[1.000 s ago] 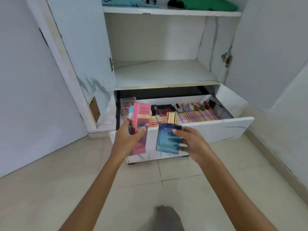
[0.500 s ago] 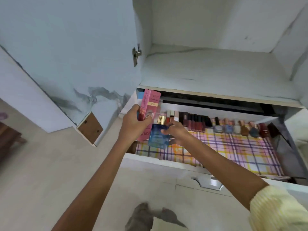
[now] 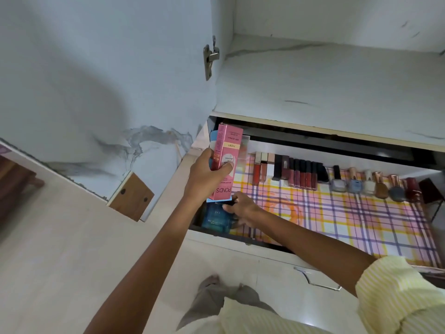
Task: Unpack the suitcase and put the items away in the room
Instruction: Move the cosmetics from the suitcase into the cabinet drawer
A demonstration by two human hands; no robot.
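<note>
The left hand (image 3: 207,175) grips the pink box (image 3: 226,155) upright over the drawer's (image 3: 265,259) left edge, probably keeping it clear while the right hand's (image 3: 244,209) fingers (image 3: 228,206) settle the blue box (image 3: 215,218) into the front left corner; whether they are pinching or merely pressing it, I cannot tell.

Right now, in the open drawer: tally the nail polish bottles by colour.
Silver-grey bottle: 1
Light blue bottle: 1
White bottle: 1
Brown bottle: 1
Slate-grey bottle: 1
Dark red bottle: 1
Total: 6
</note>
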